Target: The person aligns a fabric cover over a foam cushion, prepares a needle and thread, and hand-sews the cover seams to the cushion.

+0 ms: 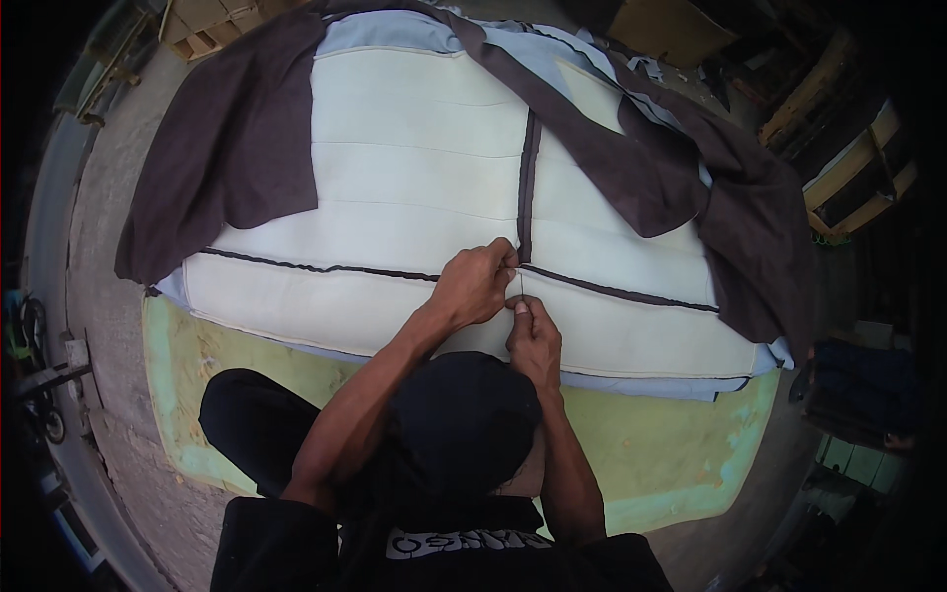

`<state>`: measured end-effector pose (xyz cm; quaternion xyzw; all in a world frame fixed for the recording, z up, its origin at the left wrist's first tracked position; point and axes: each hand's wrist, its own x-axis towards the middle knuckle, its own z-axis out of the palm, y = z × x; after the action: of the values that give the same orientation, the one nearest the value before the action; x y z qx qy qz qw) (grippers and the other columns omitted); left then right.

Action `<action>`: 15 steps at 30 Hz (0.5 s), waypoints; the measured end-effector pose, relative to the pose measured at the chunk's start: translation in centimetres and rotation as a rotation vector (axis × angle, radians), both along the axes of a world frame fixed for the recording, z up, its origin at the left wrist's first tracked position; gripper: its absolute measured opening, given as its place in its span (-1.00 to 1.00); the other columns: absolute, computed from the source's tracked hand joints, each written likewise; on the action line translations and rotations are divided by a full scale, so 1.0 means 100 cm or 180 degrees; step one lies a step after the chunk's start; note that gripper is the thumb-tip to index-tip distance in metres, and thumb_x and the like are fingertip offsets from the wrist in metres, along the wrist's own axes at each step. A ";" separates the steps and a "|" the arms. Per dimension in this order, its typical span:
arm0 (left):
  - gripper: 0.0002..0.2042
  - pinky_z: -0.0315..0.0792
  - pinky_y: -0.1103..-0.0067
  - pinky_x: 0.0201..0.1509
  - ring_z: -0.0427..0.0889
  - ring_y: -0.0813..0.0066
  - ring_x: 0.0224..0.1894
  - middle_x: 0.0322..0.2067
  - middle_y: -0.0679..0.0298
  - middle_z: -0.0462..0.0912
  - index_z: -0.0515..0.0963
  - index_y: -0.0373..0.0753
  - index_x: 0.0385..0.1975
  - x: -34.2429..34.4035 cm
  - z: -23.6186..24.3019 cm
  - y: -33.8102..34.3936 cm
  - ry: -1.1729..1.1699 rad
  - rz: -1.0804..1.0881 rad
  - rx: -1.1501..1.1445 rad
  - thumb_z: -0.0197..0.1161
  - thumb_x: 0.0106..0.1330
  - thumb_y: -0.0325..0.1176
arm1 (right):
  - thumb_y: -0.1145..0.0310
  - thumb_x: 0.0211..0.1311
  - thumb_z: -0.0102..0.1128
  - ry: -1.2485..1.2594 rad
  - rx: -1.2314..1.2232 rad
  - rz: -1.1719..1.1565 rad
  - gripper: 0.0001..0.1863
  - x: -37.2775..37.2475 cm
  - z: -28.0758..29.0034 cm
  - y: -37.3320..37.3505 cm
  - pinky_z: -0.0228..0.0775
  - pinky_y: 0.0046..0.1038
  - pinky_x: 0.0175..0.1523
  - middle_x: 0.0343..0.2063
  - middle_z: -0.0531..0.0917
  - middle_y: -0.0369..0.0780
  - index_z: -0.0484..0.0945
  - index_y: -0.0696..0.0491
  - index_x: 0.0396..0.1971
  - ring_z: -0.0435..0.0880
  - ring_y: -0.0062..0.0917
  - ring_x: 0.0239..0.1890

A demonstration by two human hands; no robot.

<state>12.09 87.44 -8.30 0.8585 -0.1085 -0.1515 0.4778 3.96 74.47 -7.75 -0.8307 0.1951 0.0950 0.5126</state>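
A large white padded upholstery cover (pixel 414 118) lies spread in front of me. Dark strips divide it: a crosswise strip (pixel 617 289) and an upright strip (pixel 530 183) meet near its middle. At that junction, the curled fingers of my left hand (pixel 479 284) pinch the edge of the cover. Just below and to the right, my right hand (pixel 535 340) is closed, thumb against fingers, on a thin needle-like piece (pixel 522 286) that points up toward the junction. Its exact kind is too small to tell. Both hands are close together.
Dark brown fabric (pixel 232 148) drapes over the cover's left side, and more brown fabric (pixel 755 227) hangs at the right. Underneath lies a worn yellow-green sheet (pixel 671 454). Wooden frames (pixel 863 173) stand at the right; a wooden box-like piece (pixel 202 25) is at the far left.
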 end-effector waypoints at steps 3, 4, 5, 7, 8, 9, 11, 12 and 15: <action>-0.85 0.50 0.23 -0.10 0.66 -0.10 -0.20 -0.28 -0.07 0.69 0.51 -0.37 -0.21 0.001 0.000 -0.001 0.0057 -0.0009 0.0035 0.19 0.30 -0.44 | 0.23 0.49 -0.11 0.0349 -0.0061 0.0031 -0.71 -0.003 0.001 -0.004 0.39 -0.27 -0.22 -0.52 0.59 -0.05 0.56 0.05 -0.11 0.57 -0.29 -0.48; -0.84 0.50 0.23 -0.10 0.66 -0.09 -0.20 -0.29 -0.05 0.69 0.53 -0.36 -0.20 0.001 0.000 -0.001 0.0034 -0.0008 0.0074 0.20 0.30 -0.43 | 0.23 0.49 -0.12 0.0309 0.0003 0.0010 -0.71 -0.004 0.002 -0.005 0.39 -0.27 -0.23 -0.53 0.58 -0.05 0.56 0.05 -0.11 0.56 -0.30 -0.49; -0.84 0.50 0.23 -0.10 0.66 -0.09 -0.20 -0.29 -0.05 0.69 0.53 -0.36 -0.20 0.001 0.000 -0.001 0.0042 -0.0009 0.0081 0.20 0.30 -0.43 | 0.23 0.49 -0.12 0.0396 -0.0009 -0.0010 -0.71 -0.005 0.002 -0.006 0.38 -0.27 -0.24 -0.54 0.57 -0.06 0.56 0.05 -0.10 0.56 -0.31 -0.50; -0.83 0.51 0.23 -0.11 0.66 -0.03 -0.20 -0.33 0.00 0.70 0.57 -0.32 -0.21 0.002 -0.001 -0.001 -0.0449 -0.0202 0.0051 0.22 0.30 -0.38 | 0.23 0.49 -0.12 0.0316 0.0045 0.0010 -0.71 -0.007 0.004 -0.006 0.38 -0.27 -0.25 -0.55 0.57 -0.06 0.56 0.05 -0.10 0.56 -0.32 -0.50; -0.83 0.51 0.23 -0.11 0.66 -0.03 -0.20 -0.33 0.00 0.70 0.57 -0.32 -0.21 0.002 -0.001 -0.002 -0.0506 -0.0193 0.0007 0.22 0.30 -0.38 | 0.22 0.49 -0.12 0.0442 -0.0057 -0.0018 -0.71 -0.007 0.005 -0.006 0.38 -0.27 -0.25 -0.56 0.57 -0.06 0.56 0.05 -0.10 0.56 -0.33 -0.51; -0.83 0.51 0.23 -0.12 0.66 -0.01 -0.21 -0.34 0.02 0.70 0.60 -0.30 -0.23 0.002 -0.001 -0.003 -0.0464 -0.0198 0.0181 0.22 0.30 -0.35 | 0.22 0.49 -0.12 0.0339 0.0017 0.0018 -0.71 -0.008 0.005 -0.005 0.38 -0.27 -0.25 -0.56 0.57 -0.06 0.56 0.05 -0.10 0.56 -0.33 -0.51; -0.83 0.52 0.23 -0.12 0.66 0.01 -0.21 -0.35 0.04 0.70 0.62 -0.27 -0.25 0.002 -0.001 -0.005 -0.0414 -0.0198 0.0356 0.22 0.29 -0.32 | 0.24 0.49 -0.12 0.0330 -0.0014 -0.0035 -0.68 -0.009 0.007 -0.005 0.24 -0.43 -0.37 -0.65 0.39 -0.27 0.57 0.12 -0.13 0.31 -0.59 -0.57; -0.82 0.52 0.24 -0.12 0.66 0.01 -0.21 -0.35 0.04 0.70 0.64 -0.25 -0.27 0.002 0.000 -0.006 -0.0414 -0.0129 0.0341 0.23 0.28 -0.29 | 0.24 0.49 -0.12 0.0183 0.0061 -0.0006 -0.68 -0.009 0.008 -0.004 0.24 -0.43 -0.37 -0.65 0.39 -0.27 0.57 0.12 -0.13 0.31 -0.59 -0.57; -0.80 0.53 0.24 -0.11 0.67 0.01 -0.22 -0.34 0.03 0.71 0.66 -0.22 -0.28 0.003 0.002 -0.009 -0.0244 -0.0008 0.0426 0.24 0.26 -0.25 | 0.23 0.49 -0.13 0.0122 -0.0027 0.0023 -0.67 -0.011 0.010 -0.004 0.25 -0.42 -0.36 -0.64 0.43 -0.25 0.56 0.13 -0.12 0.32 -0.57 -0.57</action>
<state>12.42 86.58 -8.06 0.8935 -0.1175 -0.1260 0.4146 2.84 74.11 -6.78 -0.8317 0.2023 0.1118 0.5049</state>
